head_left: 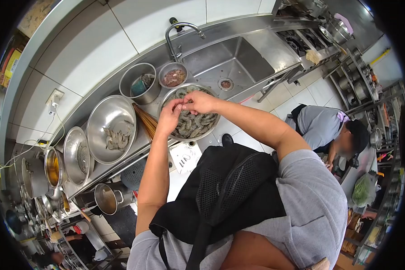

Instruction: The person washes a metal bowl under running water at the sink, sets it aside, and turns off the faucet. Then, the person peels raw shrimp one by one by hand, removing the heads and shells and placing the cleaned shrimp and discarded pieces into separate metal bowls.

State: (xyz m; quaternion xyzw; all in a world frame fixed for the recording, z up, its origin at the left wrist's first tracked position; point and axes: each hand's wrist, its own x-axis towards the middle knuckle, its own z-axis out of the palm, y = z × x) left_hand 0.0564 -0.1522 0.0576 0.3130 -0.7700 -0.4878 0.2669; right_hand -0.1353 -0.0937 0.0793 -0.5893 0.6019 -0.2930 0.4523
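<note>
A wide metal bowl (215,125) full of grey raw shrimp (195,126) stands at the counter's front edge. Above it my left hand (170,115) and my right hand (198,102) meet, fingertips pinched together. What they pinch is too small to make out. To the left, a large steel bowl (99,118) holds a few shrimp (117,138). Behind the shrimp bowl sits a small bowl (173,75) of reddish pieces, beside a deep pot (140,83) with something dark and greenish inside.
A sink (234,60) with a faucet (168,38) lies behind and right. Wooden sticks (145,120) stand between the bowls. More bowls and pots (55,167) line the left. A co-worker (319,128) bends over at the right. Stove burners (299,41) are at the far right.
</note>
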